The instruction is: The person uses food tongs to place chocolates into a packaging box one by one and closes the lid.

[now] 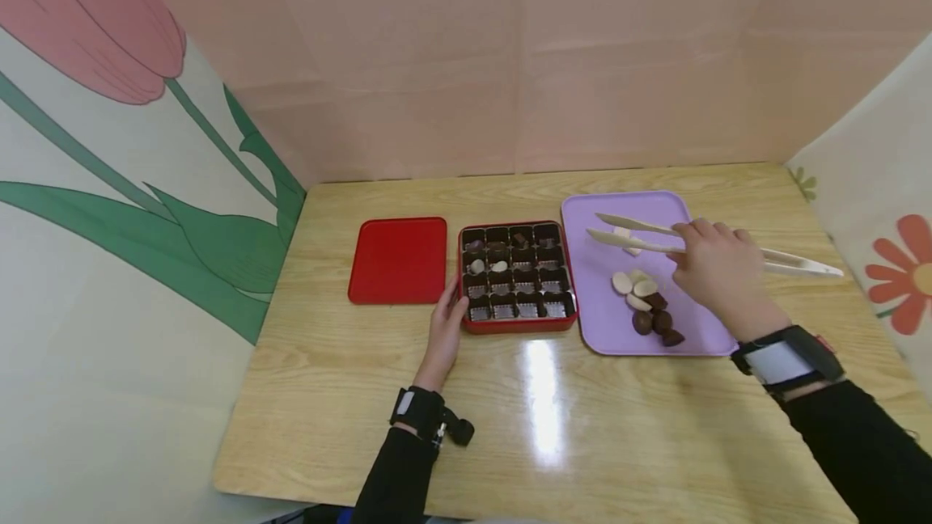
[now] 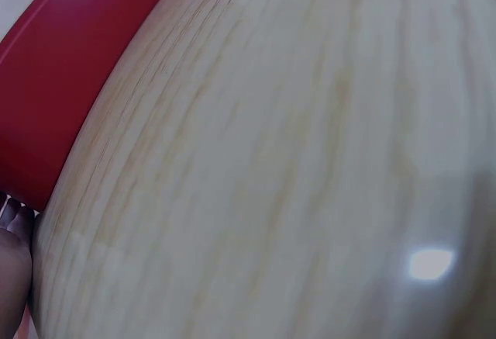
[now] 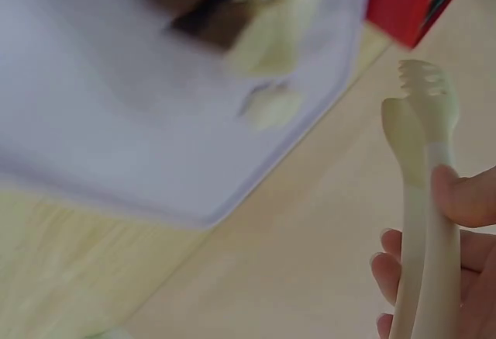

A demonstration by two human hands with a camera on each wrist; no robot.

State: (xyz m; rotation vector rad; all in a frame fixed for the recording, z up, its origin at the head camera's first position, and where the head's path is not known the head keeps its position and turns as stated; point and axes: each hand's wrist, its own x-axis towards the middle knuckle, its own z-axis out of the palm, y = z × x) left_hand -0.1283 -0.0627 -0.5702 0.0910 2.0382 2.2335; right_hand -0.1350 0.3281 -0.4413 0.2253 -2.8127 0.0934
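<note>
My right hand [image 1: 719, 268] grips cream-coloured tongs [image 3: 435, 254] above the purple tray [image 1: 597, 330]. The tong tips are apart, over a pale chocolate piece [image 1: 632, 251] that they partly hide; whether they touch it I cannot tell. White chocolates [image 1: 622, 283] and dark chocolates [image 1: 662, 321] lie together lower on the tray. My left hand [image 1: 441, 338] rests its fingers against the left wall of a red box [image 1: 518, 328] with a divided insert. Dark pieces [image 1: 520, 241] sit in its back row, and two white chocolates [image 1: 498, 267] in the second row's left compartments.
A flat red lid [image 1: 398, 260] lies left of the box on the wooden table [image 1: 502, 427]. The tray stands close to the box's right side. Behind the table rises a pink cloth backdrop [image 1: 510, 63], with printed panels at left and right.
</note>
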